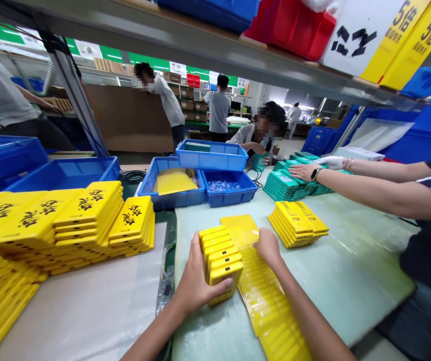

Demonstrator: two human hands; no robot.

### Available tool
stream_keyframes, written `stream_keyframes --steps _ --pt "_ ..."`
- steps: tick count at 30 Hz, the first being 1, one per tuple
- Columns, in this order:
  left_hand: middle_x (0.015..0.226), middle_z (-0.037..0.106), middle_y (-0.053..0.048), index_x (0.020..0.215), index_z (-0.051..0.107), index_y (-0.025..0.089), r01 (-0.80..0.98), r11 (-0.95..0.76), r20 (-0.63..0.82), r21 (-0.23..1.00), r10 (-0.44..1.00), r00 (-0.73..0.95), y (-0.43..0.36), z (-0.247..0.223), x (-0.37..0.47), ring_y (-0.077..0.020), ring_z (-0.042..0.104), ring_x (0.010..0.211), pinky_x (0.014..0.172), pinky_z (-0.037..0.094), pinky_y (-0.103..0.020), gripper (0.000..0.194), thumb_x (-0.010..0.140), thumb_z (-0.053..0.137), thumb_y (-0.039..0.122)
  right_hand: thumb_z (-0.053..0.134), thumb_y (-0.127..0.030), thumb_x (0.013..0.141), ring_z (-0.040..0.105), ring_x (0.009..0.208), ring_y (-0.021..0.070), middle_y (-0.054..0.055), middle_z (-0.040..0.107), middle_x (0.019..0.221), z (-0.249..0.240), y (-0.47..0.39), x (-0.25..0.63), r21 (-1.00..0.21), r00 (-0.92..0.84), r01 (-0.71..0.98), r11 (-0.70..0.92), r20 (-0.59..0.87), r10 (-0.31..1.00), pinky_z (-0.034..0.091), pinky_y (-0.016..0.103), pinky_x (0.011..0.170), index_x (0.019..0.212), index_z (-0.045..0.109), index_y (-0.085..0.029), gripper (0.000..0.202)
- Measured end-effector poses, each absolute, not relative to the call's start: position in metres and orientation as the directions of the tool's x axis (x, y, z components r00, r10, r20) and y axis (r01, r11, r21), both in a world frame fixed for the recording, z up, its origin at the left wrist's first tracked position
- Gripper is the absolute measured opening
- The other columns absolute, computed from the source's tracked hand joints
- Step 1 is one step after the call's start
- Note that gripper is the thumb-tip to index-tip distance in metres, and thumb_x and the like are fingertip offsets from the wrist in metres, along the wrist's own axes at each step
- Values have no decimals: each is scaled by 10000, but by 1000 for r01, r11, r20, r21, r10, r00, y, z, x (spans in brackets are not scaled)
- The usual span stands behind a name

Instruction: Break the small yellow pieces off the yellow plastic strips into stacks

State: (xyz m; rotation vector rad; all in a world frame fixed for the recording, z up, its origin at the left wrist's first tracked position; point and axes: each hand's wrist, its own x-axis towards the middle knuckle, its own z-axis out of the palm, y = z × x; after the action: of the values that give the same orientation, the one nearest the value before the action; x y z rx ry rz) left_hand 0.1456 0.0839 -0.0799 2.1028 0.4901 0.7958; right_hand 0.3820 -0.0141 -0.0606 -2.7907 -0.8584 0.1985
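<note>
Several yellow flat blocks stand on edge in a row, with my left hand wrapped round them at the table's centre. Just right of them, my right hand has its fingers closed at the edge of a yellow plastic sheet; the fingertips are partly hidden. Below that hand, a long strip of overlapping yellow sleeves runs toward the near edge. A stack of yellow blocks lies beyond my right hand.
Large yellow stacks fill the left. Blue bins line the back, one holding a yellow sheet. On the right, a co-worker's hands touch teal packs. A shelf crosses overhead. Other people are behind.
</note>
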Motion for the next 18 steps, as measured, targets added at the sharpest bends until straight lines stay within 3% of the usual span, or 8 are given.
stream_keyframes --steps 6,11,14,18 --pt "1616 311 -272 1606 2 214 33 -572 366 820 567 738 80 -69 147 -486 326 1546 1257 248 -731 1273 736 795 697 822 -175 805 741 1074 338 216 771 1090 -71 -19 389 -385 875 438 -812 -26 484 519 343 837 1017 756 -117 229" --pt "1658 236 -288 1602 -17 207 29 -541 344 841 575 742 78 -68 146 -499 268 1571 1271 209 -741 1300 723 798 712 776 -181 744 745 931 279 122 784 918 -75 -21 392 -660 860 392 -641 15 510 528 327 813 877 741 -148 141" --pt "1679 199 -296 1611 -23 191 34 -540 342 841 580 739 77 -73 145 -504 213 1592 1285 178 -737 1340 705 815 710 755 -302 706 718 732 222 60 743 732 -72 -23 394 -833 813 311 -457 -15 582 546 299 702 764 716 -158 161" --pt "1708 128 -309 1625 -21 155 49 -527 323 848 589 741 75 -79 143 -509 137 1613 1302 158 -718 1411 663 838 726 766 -555 610 621 597 163 40 685 653 -50 -30 396 -943 787 191 -272 -19 616 505 274 588 746 713 -142 438"
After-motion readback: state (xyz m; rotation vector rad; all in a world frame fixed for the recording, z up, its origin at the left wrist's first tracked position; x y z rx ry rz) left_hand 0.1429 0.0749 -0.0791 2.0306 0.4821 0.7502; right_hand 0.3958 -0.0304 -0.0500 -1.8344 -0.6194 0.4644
